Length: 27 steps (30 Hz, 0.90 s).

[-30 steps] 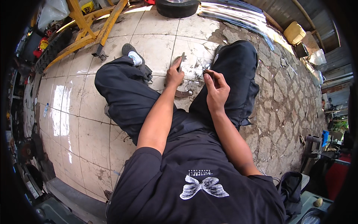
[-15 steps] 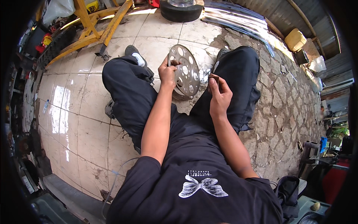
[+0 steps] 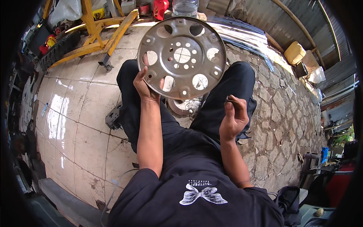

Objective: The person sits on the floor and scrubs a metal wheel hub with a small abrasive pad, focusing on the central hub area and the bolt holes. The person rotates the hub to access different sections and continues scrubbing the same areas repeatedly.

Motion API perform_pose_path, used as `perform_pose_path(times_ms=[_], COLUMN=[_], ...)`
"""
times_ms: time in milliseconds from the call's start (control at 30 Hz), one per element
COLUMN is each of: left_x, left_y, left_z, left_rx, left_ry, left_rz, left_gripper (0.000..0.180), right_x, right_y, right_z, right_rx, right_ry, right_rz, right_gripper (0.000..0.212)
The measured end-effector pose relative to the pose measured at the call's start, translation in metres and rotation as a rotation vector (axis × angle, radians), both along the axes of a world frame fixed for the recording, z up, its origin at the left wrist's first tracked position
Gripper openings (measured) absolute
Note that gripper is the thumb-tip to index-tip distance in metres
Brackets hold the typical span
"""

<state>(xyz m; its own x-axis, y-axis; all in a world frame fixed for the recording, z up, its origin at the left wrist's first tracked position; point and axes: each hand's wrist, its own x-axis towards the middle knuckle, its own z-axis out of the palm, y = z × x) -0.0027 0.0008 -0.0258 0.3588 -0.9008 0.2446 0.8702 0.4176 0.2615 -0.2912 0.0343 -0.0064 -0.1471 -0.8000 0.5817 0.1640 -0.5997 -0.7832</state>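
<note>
A round metal flexplate [image 3: 179, 81] with large and small holes faces me, raised above my knees. My left hand [image 3: 148, 89] grips its lower left rim, thumb on the near face and fingers behind, partly visible through the holes. To the right of the plate and apart from it, my right hand [image 3: 233, 120] is closed in a pinch. A small, thin brown piece [image 3: 235, 99] shows between its thumb and fingers; its kind is too small to tell. Below the flexplate, between my legs, lies a ring-shaped metal part [image 3: 178, 109], mostly hidden.
A yellow metal stand [image 3: 113, 39] rises at the far left on the tiled floor [image 3: 89, 98]. Long metal strips [image 3: 242, 34] lie at the far right, beside rough stone paving [image 3: 280, 113]. A clear plastic bottle [image 3: 185, 6] and yellow jerrycan [image 3: 295, 53] stand farther back.
My left hand has raised the flexplate and turned it from nearly edge-on to face me. My right hand has moved slightly right and nearer, still pinching the brown piece.
</note>
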Motion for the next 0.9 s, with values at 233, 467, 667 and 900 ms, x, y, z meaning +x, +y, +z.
perform_pose_path(times_ms=[233, 467, 667, 900], left_x=[-0.064, -0.080, -0.060, -0.062], left_y=[0.016, 0.019, 0.003, 0.010], left_z=[0.027, 0.033, -0.009, 0.022], left_rx=[0.059, 0.165, -0.071, -0.054], left_ry=[-0.014, -0.059, 0.208, 0.180], left_rz=[-0.308, -0.599, -0.830, -0.508], left_gripper=[0.095, 0.087, 0.078, 0.075], right_x=[-0.041, -0.088, -0.090, -0.112], right_y=[-0.001, -0.018, 0.021, 0.044], right_z=[0.021, 0.017, -0.023, 0.022], right_rx=[0.195, 0.511, 0.708, 0.851], right_ry=[-0.205, -0.404, -0.254, 0.236], right_rz=[-0.176, -0.024, 0.152, 0.586], right_gripper=[0.020, 0.022, 0.019, 0.019])
